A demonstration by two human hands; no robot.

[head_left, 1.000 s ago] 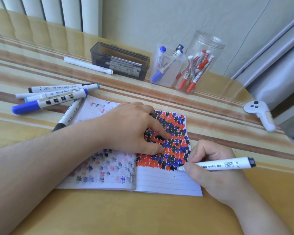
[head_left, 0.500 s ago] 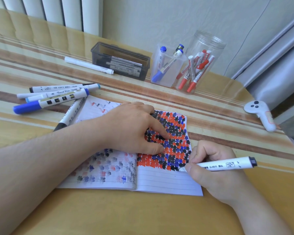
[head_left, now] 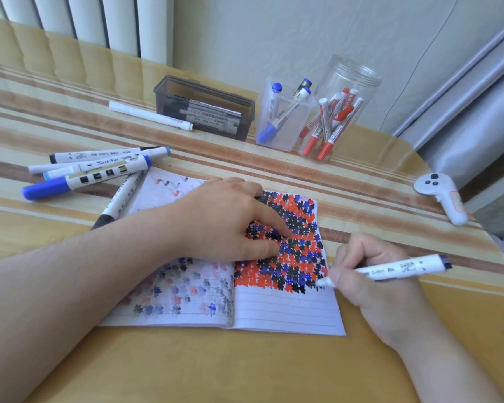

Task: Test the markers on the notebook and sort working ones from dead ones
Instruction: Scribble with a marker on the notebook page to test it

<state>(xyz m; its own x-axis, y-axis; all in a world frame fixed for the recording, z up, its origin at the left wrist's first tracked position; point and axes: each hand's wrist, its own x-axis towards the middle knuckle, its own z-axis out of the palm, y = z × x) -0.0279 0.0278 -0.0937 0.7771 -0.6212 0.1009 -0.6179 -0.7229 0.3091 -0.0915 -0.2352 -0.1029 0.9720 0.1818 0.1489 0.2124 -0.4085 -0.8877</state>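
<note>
white marker [head_left: 390,267], pinched in the right hand [head_left: 373,274], has slid its tip rightward to the notebook [head_left: 285,312] page's edge; left hand [head_left: 224,219] stays pressed flat. test ongoing.

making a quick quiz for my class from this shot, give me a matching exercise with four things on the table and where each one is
Things:
1. red-capped markers
2. blue-capped markers
3. white marker with black cap
4. white controller

Places:
A. gripped in the right hand, tip at the notebook page
B. lying on the table near its right edge
C. in the round clear jar
D. in the square clear cup

Pairs: 1-C, 2-D, 3-A, 4-B
</note>
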